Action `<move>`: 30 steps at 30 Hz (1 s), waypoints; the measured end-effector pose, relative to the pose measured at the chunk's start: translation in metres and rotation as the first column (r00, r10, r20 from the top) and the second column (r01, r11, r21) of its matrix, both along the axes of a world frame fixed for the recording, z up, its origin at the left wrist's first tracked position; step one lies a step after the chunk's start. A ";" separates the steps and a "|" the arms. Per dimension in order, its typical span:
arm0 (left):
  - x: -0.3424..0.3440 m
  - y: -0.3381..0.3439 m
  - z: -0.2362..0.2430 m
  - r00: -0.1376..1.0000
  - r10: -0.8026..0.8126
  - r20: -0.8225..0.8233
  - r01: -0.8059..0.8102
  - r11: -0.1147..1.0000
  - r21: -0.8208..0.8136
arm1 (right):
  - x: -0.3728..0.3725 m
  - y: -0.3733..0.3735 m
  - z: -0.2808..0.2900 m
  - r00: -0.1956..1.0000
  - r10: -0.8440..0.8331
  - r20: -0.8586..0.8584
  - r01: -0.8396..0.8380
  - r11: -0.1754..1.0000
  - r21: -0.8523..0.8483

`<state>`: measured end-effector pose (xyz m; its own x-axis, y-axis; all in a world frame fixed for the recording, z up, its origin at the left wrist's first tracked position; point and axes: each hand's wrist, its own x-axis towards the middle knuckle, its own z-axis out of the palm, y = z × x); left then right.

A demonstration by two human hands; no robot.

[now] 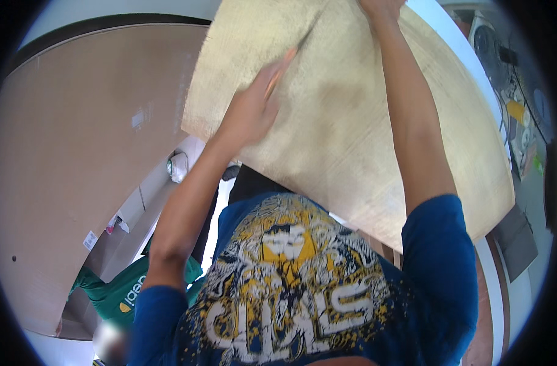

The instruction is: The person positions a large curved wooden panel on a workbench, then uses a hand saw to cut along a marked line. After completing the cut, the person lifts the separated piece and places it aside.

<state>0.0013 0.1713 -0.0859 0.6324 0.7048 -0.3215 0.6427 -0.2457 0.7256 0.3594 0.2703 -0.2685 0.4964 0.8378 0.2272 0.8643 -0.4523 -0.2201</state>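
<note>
A pale plywood-like board (345,128) with darker smudges and faint lines fills the upper middle and right, in front of my body. My left hand (251,110) is on it, closed round a slim orange tool (281,72); a thin dark line continues beyond the tool toward the top, and whether that is part of it I cannot make out. My right hand (381,11) reaches the board's far part at the top edge of the view, its fingers mostly out of frame.
A large brown panel (77,152) stands at the left. Below it, another person in a green shirt (107,290) is at lower left. A cluttered strip (516,116) with cords and a yellow object runs along the right. A grey flat piece (513,241) sits by the board's lower right corner.
</note>
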 end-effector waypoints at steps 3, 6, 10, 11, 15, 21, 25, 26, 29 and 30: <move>-0.050 -0.031 0.109 0.997 -0.037 -0.071 0.035 0.999 -0.028 | 0.006 -0.011 -0.007 0.999 -0.029 0.038 0.028 0.999 0.034; -0.065 -0.046 0.157 0.969 0.056 -0.241 -0.096 0.982 -0.160 | 0.000 0.000 -0.006 1.000 -0.002 0.028 0.000 0.998 0.057; -0.037 -0.010 0.072 0.997 0.017 -0.078 -0.017 1.000 -0.003 | 0.007 -0.001 -0.023 0.995 0.029 0.095 -0.040 0.993 0.113; -0.015 0.012 0.030 0.999 -0.014 -0.044 0.014 1.000 -0.011 | 0.007 -0.001 -0.024 0.994 0.043 0.096 -0.055 0.991 0.120; 0.049 0.029 -0.033 0.990 -0.017 -0.138 0.009 0.998 -0.059 | -0.004 0.001 -0.013 0.998 0.036 0.051 -0.038 0.998 0.046; -0.011 -0.012 0.056 0.996 0.070 -0.049 -0.077 0.985 -0.152 | 0.008 0.008 -0.007 0.999 0.007 0.035 -0.007 1.000 0.015; -0.062 -0.047 0.141 0.984 0.044 -0.172 -0.067 0.990 -0.127 | -0.006 -0.005 0.009 0.999 -0.034 -0.033 0.033 0.999 -0.017; -0.065 -0.049 0.137 0.984 0.040 -0.172 -0.061 0.991 -0.115 | -0.003 -0.003 0.003 1.000 -0.029 0.009 0.029 0.999 0.018; -0.045 -0.034 0.064 0.993 0.026 -0.115 -0.033 0.998 -0.061 | 0.002 -0.001 -0.009 0.999 -0.022 0.025 0.021 0.999 0.048; -0.026 -0.018 0.015 0.999 0.031 -0.026 -0.031 0.999 -0.011 | -0.002 0.005 0.000 0.999 -0.024 -0.029 0.024 1.000 0.014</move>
